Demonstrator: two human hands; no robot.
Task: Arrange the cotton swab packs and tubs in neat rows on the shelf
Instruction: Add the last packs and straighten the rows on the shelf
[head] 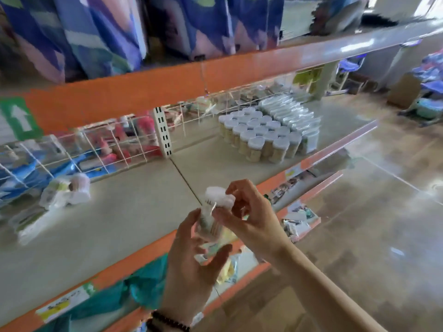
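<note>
My left hand (191,257) grips the body of a clear cotton swab tub (208,224) in front of the shelf edge. My right hand (249,216) pinches the tub's white lid (219,196), which sits tilted on top. On the beige shelf (119,226), at the far right, several white-lidded tubs (260,137) stand in neat rows, with clear swab packs (291,116) lined up behind them. At the left of the shelf lie loose tubs and packs (64,194) on their sides.
An orange shelf front (167,87) runs overhead, with blue patterned bags above it. A white wire grid (107,144) backs the shelf, with pink and blue goods behind. Lower shelves hold small packets (299,219). Glossy floor lies to the right.
</note>
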